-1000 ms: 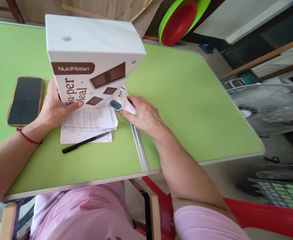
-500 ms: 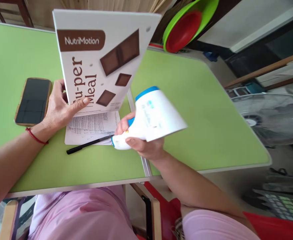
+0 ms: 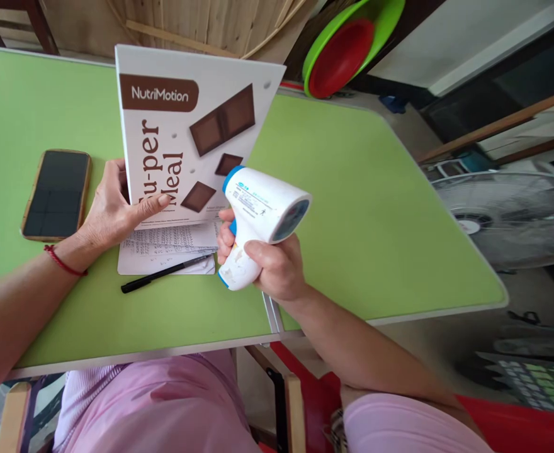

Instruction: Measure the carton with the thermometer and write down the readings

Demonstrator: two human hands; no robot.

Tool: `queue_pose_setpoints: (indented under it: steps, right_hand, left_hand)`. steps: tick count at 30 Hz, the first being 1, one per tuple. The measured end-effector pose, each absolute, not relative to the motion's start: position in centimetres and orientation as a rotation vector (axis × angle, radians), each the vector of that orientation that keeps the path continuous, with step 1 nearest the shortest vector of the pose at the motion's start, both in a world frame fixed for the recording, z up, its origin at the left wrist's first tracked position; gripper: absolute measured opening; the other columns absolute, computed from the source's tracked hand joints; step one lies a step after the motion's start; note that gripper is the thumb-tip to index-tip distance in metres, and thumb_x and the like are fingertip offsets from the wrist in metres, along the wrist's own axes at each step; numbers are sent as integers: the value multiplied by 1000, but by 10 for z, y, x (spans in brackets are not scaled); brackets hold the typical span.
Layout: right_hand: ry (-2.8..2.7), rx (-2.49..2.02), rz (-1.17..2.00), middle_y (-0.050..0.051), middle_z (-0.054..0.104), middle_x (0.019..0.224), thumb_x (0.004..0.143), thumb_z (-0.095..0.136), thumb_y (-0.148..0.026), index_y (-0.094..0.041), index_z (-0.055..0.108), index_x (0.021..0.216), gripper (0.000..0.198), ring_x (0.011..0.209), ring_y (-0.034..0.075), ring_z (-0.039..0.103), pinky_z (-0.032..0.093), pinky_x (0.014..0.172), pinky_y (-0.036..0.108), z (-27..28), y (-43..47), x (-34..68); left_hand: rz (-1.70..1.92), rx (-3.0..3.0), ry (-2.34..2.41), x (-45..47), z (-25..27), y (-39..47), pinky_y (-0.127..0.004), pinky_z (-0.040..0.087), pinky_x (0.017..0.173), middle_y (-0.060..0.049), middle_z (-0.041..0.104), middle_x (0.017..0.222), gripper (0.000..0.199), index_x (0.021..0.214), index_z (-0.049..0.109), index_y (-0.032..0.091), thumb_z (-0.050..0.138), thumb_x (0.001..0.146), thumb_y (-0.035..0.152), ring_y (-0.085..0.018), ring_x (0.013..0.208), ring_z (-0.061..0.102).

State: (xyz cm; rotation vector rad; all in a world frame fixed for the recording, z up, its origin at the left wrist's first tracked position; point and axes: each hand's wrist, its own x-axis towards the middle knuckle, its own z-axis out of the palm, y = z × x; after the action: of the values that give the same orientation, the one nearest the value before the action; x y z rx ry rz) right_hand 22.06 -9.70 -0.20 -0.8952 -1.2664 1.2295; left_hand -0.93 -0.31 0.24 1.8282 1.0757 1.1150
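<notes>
My left hand (image 3: 121, 204) grips the lower left edge of a white NutriMotion box (image 3: 163, 138), thumb across its printed front. The box stands tilted over the green table, brown chocolate pieces pictured on it. In my right hand (image 3: 277, 264) is a white and blue infrared thermometer (image 3: 262, 201), fingers wrapped round its handle. Its blue-rimmed front end points left at the box's lower right part; the screen end faces right. Beneath the box lie written paper sheets (image 3: 173, 251), partly hidden. A black pen (image 3: 163, 274) rests across their near edge.
A phone (image 3: 56, 195) in a brown case lies left of my left hand. The green folding table (image 3: 376, 220) has a metal seam near my right wrist. Beyond its right edge stands a fan (image 3: 485, 217). Green and red basins (image 3: 343, 56) are at the back.
The box has come down slightly and looks a little smaller. My right hand has turned the thermometer, so its printed side and screen end show, its front now closer to the box.
</notes>
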Motion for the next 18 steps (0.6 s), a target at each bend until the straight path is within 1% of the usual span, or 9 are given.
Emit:
queue_pose_setpoints:
  steps: [2,4,6,8,14,18]
  right_hand:
    - [-1333,-907,1233,3,62,81,76,71,-41,-20,63,103,35,65,14,60,57,56,33,0,-99,220]
    - [-1388,-915,1261,4,64,83,74,75,-38,-20,64,95,31,68,15,62,58,61,34,1,-100,220]
    - [-1430,-935,1312,3,64,80,73,78,-38,-18,63,86,28,67,15,62,58,61,33,0,-100,220]
    - [-1446,-963,1361,2,62,75,72,80,-40,-18,61,80,30,66,14,61,57,59,32,-2,-99,220]
    - [-1358,-951,1418,3,65,80,73,80,-45,-17,62,82,34,68,13,62,57,63,30,-8,-94,218]
    - [-1312,-954,1470,2,65,81,71,82,-46,-18,63,81,36,70,13,61,57,66,31,-7,-94,217]
  left_hand:
    - [1125,1824,1052,-10,2,-3,-63,49,96,-13,62,119,82,121,50,21,82,63,70,-41,114,58]
    - [1128,1818,1039,-10,2,-4,-63,51,95,-12,62,120,81,122,49,22,82,64,69,-41,115,58]
    - [1120,1815,1032,-10,3,-4,-62,52,95,-11,63,119,80,122,49,22,81,65,68,-40,114,59]
    - [1115,1817,1024,-9,3,-4,-61,52,95,-11,63,118,80,122,50,21,81,65,68,-40,113,60]
    - [1138,1796,980,-7,1,-2,-61,52,93,-14,65,115,80,120,54,17,80,66,71,-40,108,62]
    - [1151,1797,949,-7,0,-1,-61,53,92,-13,65,113,78,117,55,18,81,66,70,-39,107,62]
